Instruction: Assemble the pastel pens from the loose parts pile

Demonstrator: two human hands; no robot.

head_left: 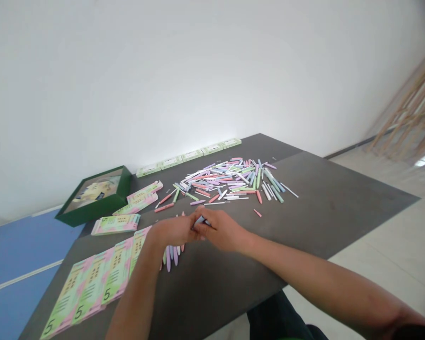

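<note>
The person's left hand (173, 231) and right hand (221, 229) meet over the dark grey table (325, 208), close together near its near edge. The right hand's fingers (207, 222) curl narrowly around a pale blue pen (200, 220), which is mostly hidden; the left hand's fingers (189, 231) press in beside it, though I cannot tell whether they grip it too. Just below the left hand, pastel pens (171, 259) hang in a tight bunch over the table. Farther off lies a loose pile of pastel pens and caps (226, 182). To the left sit 4 green-and-pink cards marked 5 (91, 288), more cards (116, 224), and an open green box (95, 196). Green packets (189, 156) line the far edge.
</note>
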